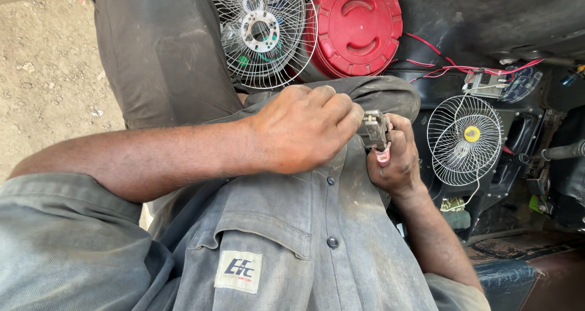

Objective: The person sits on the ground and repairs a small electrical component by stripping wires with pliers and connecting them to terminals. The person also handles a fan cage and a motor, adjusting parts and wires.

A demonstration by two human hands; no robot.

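- Pinching at the pliers' metal tip, the left hand curls tight, touching it.
- The right hand grips the pliers' pink handles, closed around them.
- A small wire fan sits just right of that grip.

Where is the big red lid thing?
In the head view, the round red plastic lid sits at the top centre, just right of the wire fan guard and above both hands, with red wires running off to its right.
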